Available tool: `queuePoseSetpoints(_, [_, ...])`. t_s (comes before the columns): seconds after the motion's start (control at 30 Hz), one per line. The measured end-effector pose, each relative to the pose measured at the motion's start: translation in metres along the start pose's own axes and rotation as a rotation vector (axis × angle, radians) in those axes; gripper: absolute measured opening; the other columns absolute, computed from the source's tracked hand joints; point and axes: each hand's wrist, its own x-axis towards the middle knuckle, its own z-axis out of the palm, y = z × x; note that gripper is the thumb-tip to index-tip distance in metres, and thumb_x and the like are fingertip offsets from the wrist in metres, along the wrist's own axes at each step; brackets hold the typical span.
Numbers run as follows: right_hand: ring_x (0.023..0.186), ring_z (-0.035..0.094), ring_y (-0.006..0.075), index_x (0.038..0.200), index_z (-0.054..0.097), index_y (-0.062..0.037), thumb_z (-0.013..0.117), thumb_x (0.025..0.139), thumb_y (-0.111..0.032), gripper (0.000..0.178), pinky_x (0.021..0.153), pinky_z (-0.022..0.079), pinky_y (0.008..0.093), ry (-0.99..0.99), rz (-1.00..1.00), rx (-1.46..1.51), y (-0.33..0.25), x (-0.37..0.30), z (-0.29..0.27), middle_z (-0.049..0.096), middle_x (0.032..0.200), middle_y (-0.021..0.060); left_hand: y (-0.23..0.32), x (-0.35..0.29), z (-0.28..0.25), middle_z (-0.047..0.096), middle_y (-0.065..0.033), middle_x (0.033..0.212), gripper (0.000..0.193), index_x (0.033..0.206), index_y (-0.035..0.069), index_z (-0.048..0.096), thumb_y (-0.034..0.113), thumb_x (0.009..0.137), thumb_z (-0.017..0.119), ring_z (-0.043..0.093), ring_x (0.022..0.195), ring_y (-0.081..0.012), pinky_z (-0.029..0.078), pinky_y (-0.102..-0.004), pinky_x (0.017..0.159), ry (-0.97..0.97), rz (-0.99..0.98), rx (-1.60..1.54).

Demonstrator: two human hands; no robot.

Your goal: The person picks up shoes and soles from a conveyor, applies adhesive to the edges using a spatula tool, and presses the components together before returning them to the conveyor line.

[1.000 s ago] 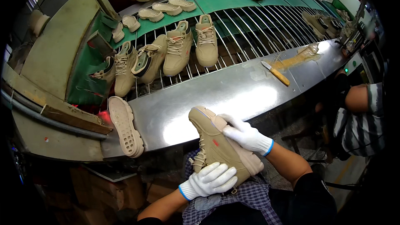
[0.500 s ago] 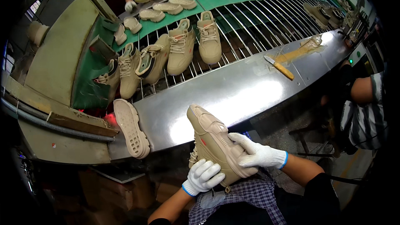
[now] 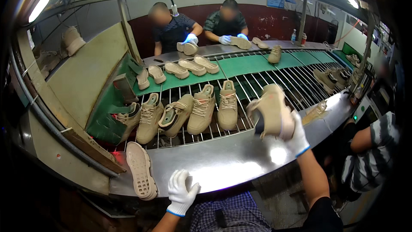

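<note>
My right hand (image 3: 299, 136), in a white knit glove with a blue cuff, grips a beige lace-up shoe (image 3: 277, 114) by its sole end and lifts it above the metal rods at the right. The shoe is tilted and slightly blurred by motion. My left hand (image 3: 182, 193), gloved the same way, hovers at the near edge of the steel ledge (image 3: 214, 159). Its thumb stands away from the fingers, and nothing is in it. Just left of that hand lies a loose beige shoe sole (image 3: 140, 171), its holed end toward me.
A row of beige shoes (image 3: 201, 108) stands on the rod rack (image 3: 244, 87). Several loose soles (image 3: 192, 66) lie on the green belt (image 3: 240, 71) behind. Two co-workers (image 3: 225, 25) handle footwear across the line. A striped sleeve (image 3: 382, 133) shows at right.
My right hand has carried the shoe from my lap up and right over the rack. The left hand has let go of it. My view has tilted up, bringing the co-workers into sight.
</note>
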Motion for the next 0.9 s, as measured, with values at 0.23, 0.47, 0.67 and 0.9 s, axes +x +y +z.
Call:
queuePoseSetpoints(0.23, [0.113,0.067,0.0337,0.158,0.042,-0.0066,0.075,0.093,-0.041,0.081,0.095,0.059,0.0461,0.217,-0.035,-0.913,0.046,0.076,-0.022,0.060,0.137,0.0196,-0.009,0.012,0.013,0.072,-0.0156,0.102,0.035,0.102,0.005,0.069,0.020,0.075,0.084,0.069,0.101,-0.0398,0.053,-0.0505,0.094,-0.015,-0.071,0.034])
queuePoseSetpoints(0.47, [0.137,0.053,0.0453,0.153,0.045,-0.0022,0.087,0.078,-0.039,0.093,0.115,0.047,0.0493,-0.112,-0.710,-1.754,0.087,0.197,0.074,0.052,0.150,0.0282,-0.025,0.012,0.018,0.071,-0.0212,0.123,0.041,0.128,0.004,0.070,0.021,0.091,0.077,0.066,0.115,-0.0423,0.052,-0.0494,0.103,-0.090,0.065,0.184])
queuePoseSetpoints(0.67, [0.104,0.061,0.0350,0.105,0.066,-0.0088,0.085,0.075,-0.034,0.044,0.084,0.050,0.0496,0.062,-0.850,-2.072,0.122,0.250,0.103,0.064,0.113,0.0148,-0.016,0.013,0.007,0.073,-0.0217,0.122,0.039,0.127,0.003,0.072,0.026,0.095,0.075,0.068,0.114,-0.0420,0.051,-0.0497,0.107,-0.155,-0.031,0.101])
queuePoseSetpoints(0.9, [0.087,0.066,0.0327,0.080,0.071,-0.0102,0.071,0.082,-0.023,0.013,0.077,0.048,0.0471,-0.170,-0.971,-2.296,0.104,0.217,0.098,0.071,0.082,0.0119,-0.022,0.006,0.008,0.073,-0.0221,0.119,0.039,0.125,0.003,0.072,0.028,0.095,0.075,0.068,0.111,-0.0420,0.052,-0.0505,0.103,-0.107,0.018,0.119])
